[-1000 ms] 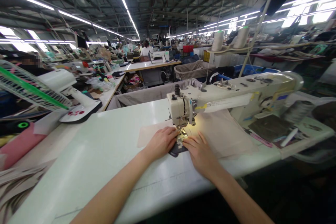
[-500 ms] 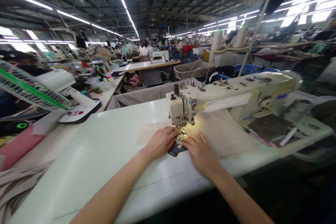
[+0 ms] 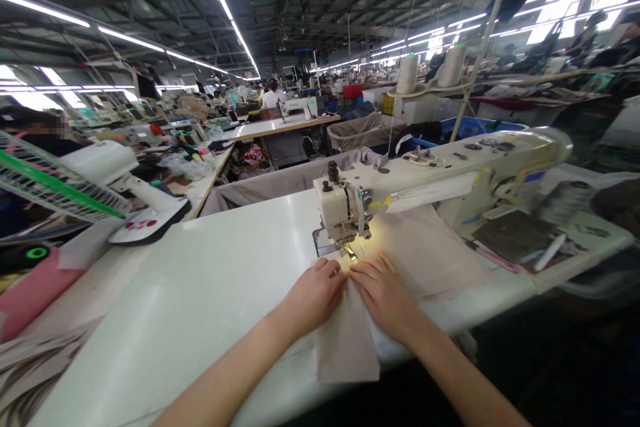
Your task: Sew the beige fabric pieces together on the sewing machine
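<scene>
A cream industrial sewing machine (image 3: 435, 180) stands on the white table (image 3: 200, 293), its lamp lighting the needle area. A beige fabric strip (image 3: 347, 337) runs from under the presser foot toward me and hangs over the table's front edge. My left hand (image 3: 315, 293) lies on the strip's left side just before the needle, fingers curled down and pressing on it. My right hand (image 3: 385, 290) lies flat on the strip's right side, fingertips next to the left hand's. More beige fabric (image 3: 425, 250) spreads out under the machine arm to the right.
A white desk fan with a green grille (image 3: 95, 180) sits at the table's left end beside pink material (image 3: 30, 290). Two thread cones (image 3: 430, 70) stand on a rack behind the machine. A grey cloth bin (image 3: 280, 180) lines the far edge; other workstations and people lie beyond.
The beige strip that lay to the left of the needle now points toward me over the table edge. Both hands have drawn back slightly. The small dark piece under my fingers is no longer visible.
</scene>
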Tool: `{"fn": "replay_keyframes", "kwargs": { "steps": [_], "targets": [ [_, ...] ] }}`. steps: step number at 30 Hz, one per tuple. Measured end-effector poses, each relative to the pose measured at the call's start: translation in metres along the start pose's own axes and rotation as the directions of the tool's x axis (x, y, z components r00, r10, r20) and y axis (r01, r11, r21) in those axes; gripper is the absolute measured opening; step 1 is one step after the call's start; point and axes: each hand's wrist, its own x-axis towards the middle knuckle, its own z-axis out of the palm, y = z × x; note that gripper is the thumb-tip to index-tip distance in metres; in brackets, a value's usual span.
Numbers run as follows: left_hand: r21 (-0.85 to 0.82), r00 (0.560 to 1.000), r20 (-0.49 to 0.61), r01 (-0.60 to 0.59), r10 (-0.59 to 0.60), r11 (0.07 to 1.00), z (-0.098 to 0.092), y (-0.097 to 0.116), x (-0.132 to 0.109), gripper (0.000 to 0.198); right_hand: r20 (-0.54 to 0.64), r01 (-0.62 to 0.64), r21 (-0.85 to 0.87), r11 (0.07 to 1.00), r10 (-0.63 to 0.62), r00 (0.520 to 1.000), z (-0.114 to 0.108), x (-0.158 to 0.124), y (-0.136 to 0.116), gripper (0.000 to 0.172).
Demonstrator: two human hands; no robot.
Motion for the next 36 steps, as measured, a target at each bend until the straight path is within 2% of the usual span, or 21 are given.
{"fn": "replay_keyframes", "kwargs": {
  "steps": [3,7,15,18,21,26,36],
  "targets": [
    [-0.008,1.0,-0.017,-0.024,0.024,1.0,0.006,0.009,-0.005,0.016,-0.006,0.0,0.018,1.0,0.0,1.0,-0.001,-0.002,-0.003,0.025],
    [-0.051,0.998,-0.066,-0.014,0.01,0.999,0.01,0.007,-0.006,0.016,0.017,-0.004,0.012,1.0,0.004,1.0,-0.003,-0.003,-0.004,0.022],
    [0.015,1.0,0.029,0.01,-0.01,1.0,0.001,0.003,-0.004,0.014,0.074,0.014,-0.043,0.999,-0.011,0.997,0.001,-0.003,-0.007,0.024],
    [0.056,0.994,0.042,0.096,-0.099,0.994,0.001,-0.008,-0.003,0.013,0.065,0.043,-0.041,0.998,-0.041,0.997,0.006,-0.002,-0.012,0.025],
    [0.073,0.99,-0.011,0.142,-0.141,0.987,0.004,-0.026,0.0,0.027,0.047,0.034,-0.027,0.999,-0.032,0.998,0.007,-0.002,-0.014,0.025],
    [0.021,0.996,-0.055,0.073,-0.072,0.997,0.007,-0.051,0.009,0.031,0.029,0.013,-0.008,1.0,-0.013,1.0,0.005,-0.003,-0.013,0.024],
    [-0.134,0.996,-0.09,0.017,-0.029,0.991,0.012,-0.064,0.011,0.035,0.036,0.004,-0.02,1.0,-0.003,0.999,0.006,-0.004,-0.011,0.024]
  ]
}}
